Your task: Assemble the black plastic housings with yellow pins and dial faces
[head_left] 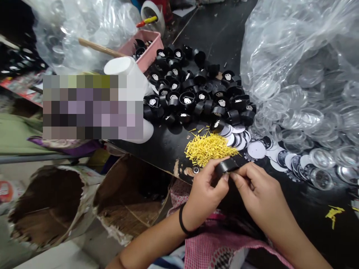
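Observation:
My left hand (209,190) grips a round black housing (227,166) near the table's front edge, its thumb at the lower rim. Close against the right side of that housing, my right hand (256,186) has thumb and forefinger pinched together; anything between them is too small to make out. Just beyond my hands lies a pile of small yellow pieces (209,147). White and black discs (256,149) spread to the right of it. Many black housings (187,99) with pale metal parts inside are heaped farther back.
Clear plastic covers (322,158) spill from a large plastic bag (297,45) at the right. A pink bin (148,52) and a white container (120,67) stand back left. Two open brown containers (86,201) are below the table at left.

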`<state>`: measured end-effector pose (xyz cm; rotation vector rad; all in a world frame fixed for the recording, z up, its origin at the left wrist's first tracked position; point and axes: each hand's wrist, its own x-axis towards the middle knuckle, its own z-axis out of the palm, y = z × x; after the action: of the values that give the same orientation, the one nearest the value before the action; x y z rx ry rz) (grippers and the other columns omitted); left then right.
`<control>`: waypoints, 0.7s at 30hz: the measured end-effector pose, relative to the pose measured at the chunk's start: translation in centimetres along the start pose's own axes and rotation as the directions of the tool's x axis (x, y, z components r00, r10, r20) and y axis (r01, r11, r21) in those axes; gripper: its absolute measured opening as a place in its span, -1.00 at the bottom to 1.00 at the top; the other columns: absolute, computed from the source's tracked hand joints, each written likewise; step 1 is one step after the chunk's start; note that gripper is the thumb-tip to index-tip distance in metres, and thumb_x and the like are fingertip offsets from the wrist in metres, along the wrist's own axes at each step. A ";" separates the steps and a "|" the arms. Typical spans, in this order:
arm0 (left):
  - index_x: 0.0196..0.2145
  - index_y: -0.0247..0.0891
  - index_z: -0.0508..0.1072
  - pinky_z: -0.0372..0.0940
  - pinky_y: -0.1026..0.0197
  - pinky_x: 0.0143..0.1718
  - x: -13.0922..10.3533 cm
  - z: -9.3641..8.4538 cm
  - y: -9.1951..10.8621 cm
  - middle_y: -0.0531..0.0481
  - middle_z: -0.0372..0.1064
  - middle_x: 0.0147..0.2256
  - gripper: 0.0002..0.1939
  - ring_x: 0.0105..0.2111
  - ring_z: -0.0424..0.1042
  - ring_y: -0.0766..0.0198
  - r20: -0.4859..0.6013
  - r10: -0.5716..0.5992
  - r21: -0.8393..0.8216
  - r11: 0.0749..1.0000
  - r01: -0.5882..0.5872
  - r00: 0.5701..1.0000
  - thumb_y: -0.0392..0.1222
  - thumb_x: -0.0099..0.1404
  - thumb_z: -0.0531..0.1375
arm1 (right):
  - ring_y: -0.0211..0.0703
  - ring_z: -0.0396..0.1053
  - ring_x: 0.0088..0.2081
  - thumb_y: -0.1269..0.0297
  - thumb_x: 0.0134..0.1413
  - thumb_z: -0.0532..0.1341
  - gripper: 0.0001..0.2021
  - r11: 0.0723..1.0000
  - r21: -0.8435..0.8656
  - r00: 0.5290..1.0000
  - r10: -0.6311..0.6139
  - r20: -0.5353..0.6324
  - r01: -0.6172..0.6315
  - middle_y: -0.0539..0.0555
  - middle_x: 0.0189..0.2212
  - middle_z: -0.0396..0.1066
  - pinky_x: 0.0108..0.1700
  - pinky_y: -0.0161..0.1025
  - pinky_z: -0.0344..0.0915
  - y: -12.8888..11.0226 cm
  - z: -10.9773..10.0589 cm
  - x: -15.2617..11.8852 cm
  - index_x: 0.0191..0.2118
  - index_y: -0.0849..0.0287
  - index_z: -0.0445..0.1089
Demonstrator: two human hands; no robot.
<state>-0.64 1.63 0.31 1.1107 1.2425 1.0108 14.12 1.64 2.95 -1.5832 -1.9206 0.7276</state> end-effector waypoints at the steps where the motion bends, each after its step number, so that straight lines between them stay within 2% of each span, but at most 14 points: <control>1: -0.09 -0.12 0.49 0.30 0.18 -0.05 0.1 -0.1 0.0 0.01 0.52 -0.12 -0.74 -0.14 0.47 0.17 0.006 -0.020 -0.017 1.000 0.020 1.000 -0.29 0.25 0.19 | -0.27 0.25 -0.49 0.32 0.25 0.11 -0.77 1.000 -0.006 1.000 0.013 0.013 -0.013 -0.06 -0.53 0.30 -0.37 -0.26 0.12 0.0 -0.1 0.0 -0.47 0.12 0.24; 4: -0.05 -0.14 0.49 0.30 0.16 0.02 0.5 -0.4 0.5 -0.02 0.52 -0.06 -0.71 -0.06 0.47 0.14 0.096 -0.133 -0.140 0.979 0.146 0.986 -0.24 0.26 0.21 | -0.29 0.22 -0.48 0.30 0.22 0.16 -0.78 0.999 -0.043 0.999 -0.033 0.026 0.034 -0.07 -0.52 0.28 -0.34 -0.26 0.11 0.1 -0.6 0.3 -0.47 0.13 0.25; 7: 0.04 -0.13 0.45 0.26 0.12 0.12 0.7 -0.9 1.2 -0.04 0.47 0.04 -0.64 0.05 0.42 0.11 0.204 -0.191 -0.233 0.943 0.237 0.960 -0.19 0.27 0.23 | -0.19 0.31 -0.28 0.34 0.22 0.16 -0.94 0.968 -0.146 0.978 -0.208 0.000 0.205 0.02 -0.33 0.38 -0.19 -0.20 0.14 0.2 -1.2 0.9 -0.23 0.18 0.36; 9: 0.08 -0.11 0.44 0.19 0.10 0.19 0.7 -1.0 1.5 -0.03 0.43 0.09 -0.61 0.12 0.37 0.11 0.210 -0.186 -0.230 0.945 0.233 0.960 -0.18 0.29 0.22 | -0.13 0.31 -0.22 0.39 0.22 0.14 -0.90 0.923 -0.242 0.952 -0.305 0.014 0.299 0.06 -0.29 0.39 -0.15 -0.16 0.11 0.4 -1.3 1.3 -0.16 0.21 0.35; 12: 0.07 -0.09 0.47 0.05 0.11 0.29 0.6 -0.5 1.4 0.00 0.41 0.13 -0.63 0.22 0.25 0.12 0.162 -0.192 -0.221 0.949 0.225 0.968 -0.14 0.30 0.23 | -0.12 0.27 -0.31 0.40 0.22 0.11 -0.91 0.875 -0.345 0.937 -0.349 0.034 0.339 0.05 -0.39 0.36 -0.21 -0.14 0.08 0.5 -1.1 1.7 -0.30 0.20 0.34; 14: 0.03 -0.08 0.50 0.09 0.07 0.28 0.4 0.2 1.0 -0.01 0.43 0.11 -0.65 0.20 0.28 0.09 0.155 -0.261 -0.322 0.899 0.298 0.953 -0.09 0.29 0.24 | -0.16 0.24 -0.38 0.41 0.19 0.10 -0.88 0.893 -0.348 0.952 -0.305 0.001 0.286 0.02 -0.45 0.32 -0.25 -0.16 0.07 0.3 -0.9 1.7 -0.38 0.18 0.31; 17: 0.02 -0.05 0.51 0.25 0.02 0.18 0.3 1.1 0.3 -0.03 0.46 0.07 -0.64 0.13 0.37 0.05 0.179 -0.347 -0.483 0.784 0.389 0.921 0.00 0.28 0.23 | -0.24 0.20 -0.45 0.42 0.13 0.11 -0.89 0.956 -0.279 0.993 -0.111 -0.043 0.094 -0.03 -0.49 0.31 -0.32 -0.23 0.09 -0.3 -0.8 1.7 -0.41 0.15 0.29; 19: 0.03 -0.03 0.51 0.22 0.07 0.21 0.4 1.3 -0.1 -0.01 0.45 0.08 -0.63 0.15 0.34 0.07 0.164 -0.301 -0.446 0.827 0.343 0.939 -0.01 0.27 0.25 | -0.27 0.22 -0.47 0.41 0.11 0.14 -0.90 0.979 -0.199 0.999 0.034 0.007 -0.032 -0.06 -0.50 0.32 -0.36 -0.26 0.11 -0.3 -1.1 1.8 -0.42 0.13 0.31; 21: 0.03 -0.03 0.51 0.13 0.13 0.26 0.6 1.1 -0.4 0.02 0.42 0.11 -0.63 0.20 0.28 0.11 0.155 -0.231 -0.351 0.896 0.272 0.961 -0.06 0.26 0.27 | -0.28 0.28 -0.45 0.35 0.14 0.15 -0.90 0.993 -0.084 0.990 0.091 0.106 -0.082 -0.07 -0.49 0.36 -0.36 -0.28 0.15 0.4 -2.1 2.0 -0.39 0.10 0.35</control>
<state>0.47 2.10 -0.20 0.6821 1.0224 0.9238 15.51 3.76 4.27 -1.7167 -1.9913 0.7976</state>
